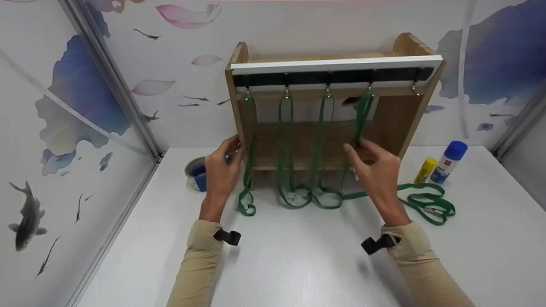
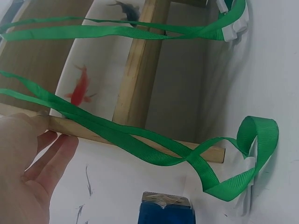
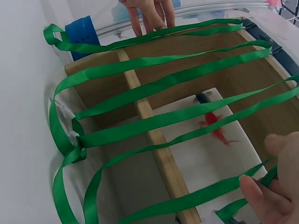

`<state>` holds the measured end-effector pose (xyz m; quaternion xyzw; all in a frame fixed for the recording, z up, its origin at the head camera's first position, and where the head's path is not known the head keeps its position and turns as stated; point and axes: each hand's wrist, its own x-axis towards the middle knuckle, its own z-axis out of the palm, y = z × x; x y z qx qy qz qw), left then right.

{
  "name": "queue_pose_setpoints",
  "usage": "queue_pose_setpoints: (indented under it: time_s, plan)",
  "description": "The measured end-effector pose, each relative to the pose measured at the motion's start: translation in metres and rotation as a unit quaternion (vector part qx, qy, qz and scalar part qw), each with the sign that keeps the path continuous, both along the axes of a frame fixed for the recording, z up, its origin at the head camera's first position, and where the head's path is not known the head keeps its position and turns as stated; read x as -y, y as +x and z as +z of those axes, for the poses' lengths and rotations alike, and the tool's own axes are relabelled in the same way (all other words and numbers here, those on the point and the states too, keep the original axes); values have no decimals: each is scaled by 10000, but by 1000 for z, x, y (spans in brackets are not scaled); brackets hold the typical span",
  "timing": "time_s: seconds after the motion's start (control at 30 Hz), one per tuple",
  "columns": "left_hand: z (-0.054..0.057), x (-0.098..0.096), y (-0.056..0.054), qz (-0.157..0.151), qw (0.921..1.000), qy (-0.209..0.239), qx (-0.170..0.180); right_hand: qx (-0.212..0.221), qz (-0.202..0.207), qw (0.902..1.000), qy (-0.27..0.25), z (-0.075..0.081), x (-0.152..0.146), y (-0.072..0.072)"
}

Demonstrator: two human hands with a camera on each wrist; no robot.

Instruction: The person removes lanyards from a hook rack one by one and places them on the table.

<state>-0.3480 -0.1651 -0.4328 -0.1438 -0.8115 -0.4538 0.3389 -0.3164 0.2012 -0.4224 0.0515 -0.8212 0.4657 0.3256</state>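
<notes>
A wooden rack [image 1: 399, 113] stands on the white table, with a row of hooks under its white front bar [image 1: 337, 64]. Green lanyards hang from all the hooks but the bare rightmost hook [image 1: 413, 88]. At the rack's left side panel [image 1: 237, 98], my left hand [image 1: 223, 168] holds the edge, fingers on the outer face. My right hand [image 1: 379, 170] pinches the hanging lanyard [image 1: 362, 113] on the fourth hook, below its clip. In the left wrist view, the leftmost lanyard [image 2: 140, 147] crosses the panel edge and loops onto the table.
Another green lanyard [image 1: 448, 208] lies looped on the table at right. Behind it stand a yellow glue stick [image 1: 425, 170] and a larger blue-capped glue stick [image 1: 448, 162]. A roll of blue tape [image 1: 197, 168] sits left of the rack. Walls close in the table's back and sides.
</notes>
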Motion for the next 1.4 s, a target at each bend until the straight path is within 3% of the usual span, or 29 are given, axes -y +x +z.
queue_pose_setpoints:
  time_s: [0.27,0.43,0.53,0.6,0.7,0.83,0.97,1.17,1.4]
  plan:
    - [0,0,1,37,10000,-51,64,-448,-459,9979,27,2,-1,4]
    - [1,1,0,10,10000,-12,43,-1387,-283,9890,-423,12,-5,9]
    - [0,0,0,6,10000,27,62,-1722,-51,9846,-286,19,-9,12]
    - [0,0,0,21,10000,36,76,-1509,171,9884,68,23,-15,13]
    - [0,0,1,56,9999,19,103,-642,602,9934,732,30,-26,16]
    - [0,0,1,79,9999,-25,126,615,1150,9804,1475,38,-42,19]
    - [1,1,1,29,10000,-46,69,1226,1331,9693,1664,43,-51,22]
    - [1,3,1,62,9999,-71,48,1315,1441,9674,1616,47,-54,26]
    - [1,2,0,82,9999,-42,51,729,1670,9750,1268,53,-53,39]
